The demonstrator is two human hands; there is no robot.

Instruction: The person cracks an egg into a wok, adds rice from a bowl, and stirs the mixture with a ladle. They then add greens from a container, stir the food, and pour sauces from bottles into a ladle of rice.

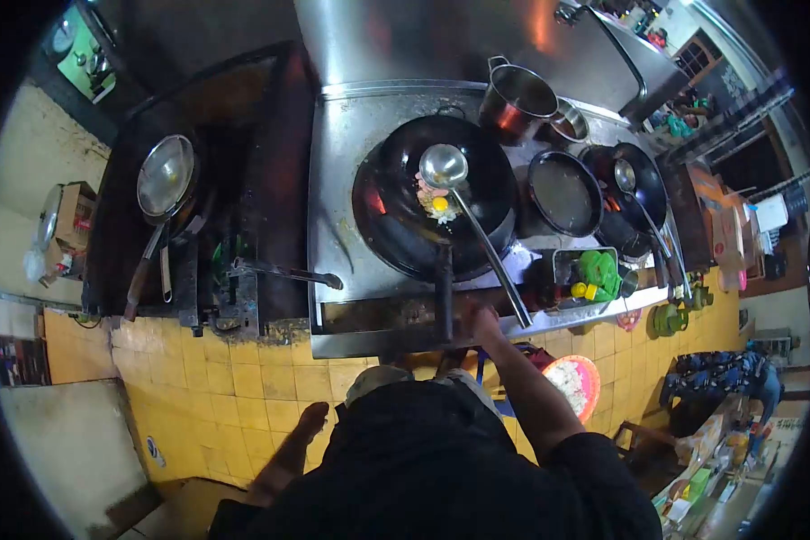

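Observation:
A black wok (396,162) sits on the stove with a raw egg (440,204) and pale pink pieces in it. A metal ladle (444,166) rests in the wok, its long handle slanting over the front rim. My right hand (486,324) is at the stove's front edge, between the wok handle (445,297) and the end of the ladle's handle. It looks apart from both; its fingers are blurred and partly hidden. Low at my side hangs my left hand (314,419), away from the stove, with fingers curled and nothing visible in them.
A tall pot (519,97), a dark pan (564,193) and a second wok (650,171) with a ladle stand to the right. Front right is a tray holding a green bag (598,270). A strainer (166,175) lies left. A pink-rimmed bowl of rice (589,389) is low right.

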